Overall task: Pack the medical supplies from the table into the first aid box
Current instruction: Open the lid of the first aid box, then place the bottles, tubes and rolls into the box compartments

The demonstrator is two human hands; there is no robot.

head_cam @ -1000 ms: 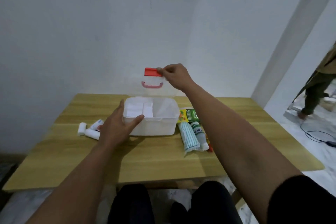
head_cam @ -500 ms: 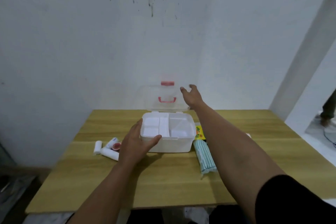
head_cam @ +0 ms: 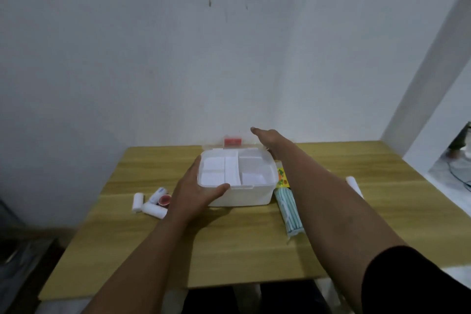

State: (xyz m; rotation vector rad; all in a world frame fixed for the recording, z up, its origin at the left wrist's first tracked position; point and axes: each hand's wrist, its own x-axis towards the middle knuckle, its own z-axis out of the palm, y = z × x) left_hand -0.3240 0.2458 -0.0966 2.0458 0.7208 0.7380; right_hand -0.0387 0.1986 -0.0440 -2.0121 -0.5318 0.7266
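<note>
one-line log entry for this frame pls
phase: box opened | left hand: steadying first aid box | right hand: open by lid | supplies: on table

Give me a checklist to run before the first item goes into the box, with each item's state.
1. Lid fully open: ok. The lid lies tipped back behind the box.
2. Box steadied: ok. The left hand grips its near left corner.
3. Right hand free to pick: ok. The right hand is open by the lid, holding nothing.
4. Compartments free: cannot tell. The tray shows white dividers, but the glare hides any contents.
5. Supplies in reach: ok. Bandage rolls lie left of the box, the mask pack right of it.
6. All supplies in sight: not ok. The right arm covers part of the right-hand group.
</note>
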